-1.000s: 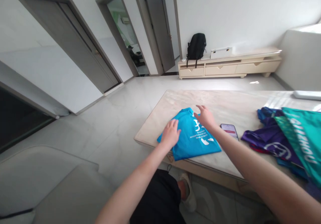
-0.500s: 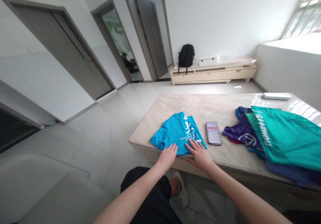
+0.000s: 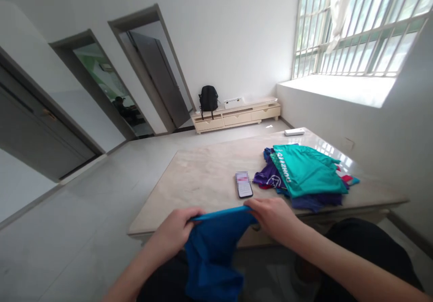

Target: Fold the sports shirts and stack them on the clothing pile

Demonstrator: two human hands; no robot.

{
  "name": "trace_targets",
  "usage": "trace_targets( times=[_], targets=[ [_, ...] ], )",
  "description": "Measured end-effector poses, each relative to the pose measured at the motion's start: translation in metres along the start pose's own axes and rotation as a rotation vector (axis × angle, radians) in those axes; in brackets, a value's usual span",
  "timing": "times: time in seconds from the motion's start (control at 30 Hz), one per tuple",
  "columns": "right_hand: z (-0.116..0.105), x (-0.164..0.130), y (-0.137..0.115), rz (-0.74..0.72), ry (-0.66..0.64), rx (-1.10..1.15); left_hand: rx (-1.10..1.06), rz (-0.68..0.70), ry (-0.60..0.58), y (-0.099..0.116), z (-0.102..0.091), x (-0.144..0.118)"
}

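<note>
Both my hands hold a folded blue shirt (image 3: pixel 213 248) by its upper edge, off the table and in front of my lap. My left hand (image 3: pixel 174 232) grips the left end of that edge. At the right end my right hand (image 3: pixel 274 216) is closed on the cloth, and the shirt hangs down below the near edge of the marble table (image 3: pixel 203 175). A phone (image 3: pixel 243 185) lies on the table just beyond my right hand. To its right sits a pile of clothes (image 3: pixel 304 178) with a teal shirt on top.
A white remote (image 3: pixel 294 132) lies at the table's far end. Against the back wall stands a low cabinet (image 3: pixel 237 116) with a black backpack (image 3: pixel 208 99) on it. Doors open on the left, a barred window (image 3: pixel 358 26) is on the right.
The blue shirt has left the tabletop: my hands slid to its near edge, then picked it up and drew it toward me. The view swung right toward the window.
</note>
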State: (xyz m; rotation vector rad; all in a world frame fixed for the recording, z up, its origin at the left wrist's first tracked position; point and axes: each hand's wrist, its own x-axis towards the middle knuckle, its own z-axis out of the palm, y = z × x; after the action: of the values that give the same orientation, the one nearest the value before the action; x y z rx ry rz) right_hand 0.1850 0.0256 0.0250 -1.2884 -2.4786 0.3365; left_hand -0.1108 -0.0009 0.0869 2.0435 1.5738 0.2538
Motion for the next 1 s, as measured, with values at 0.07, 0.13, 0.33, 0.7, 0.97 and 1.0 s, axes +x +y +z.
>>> trace_targets(
  times=[0.07, 0.13, 0.33, 0.7, 0.97, 1.0],
  targets=[
    [-0.042, -0.014, 0.02, 0.019, 0.039, -0.006, -0.044, 0.087, -0.088, 0.032, -0.017, 0.025],
    [-0.077, -0.019, 0.047, 0.056, 0.055, -0.015, -0.037, 0.165, -0.126, 0.059, -0.025, 0.063],
    [-0.171, 0.018, 0.158, 0.16, 0.146, -0.051, 0.019, 0.397, -0.085, 0.141, -0.043, 0.215],
    [-0.328, 0.067, 0.288, 0.187, 0.553, -0.317, 0.605, 0.761, 0.501, 0.272, -0.067, 0.347],
    [-0.127, -0.016, 0.354, 0.273, 0.548, -0.296, 0.667, 0.747, 0.181, 0.206, 0.11, 0.352],
    [-0.092, -0.035, 0.358, 0.278, 0.517, -0.261, 0.665, 0.748, 0.137, 0.191, 0.137, 0.344]
  ],
)
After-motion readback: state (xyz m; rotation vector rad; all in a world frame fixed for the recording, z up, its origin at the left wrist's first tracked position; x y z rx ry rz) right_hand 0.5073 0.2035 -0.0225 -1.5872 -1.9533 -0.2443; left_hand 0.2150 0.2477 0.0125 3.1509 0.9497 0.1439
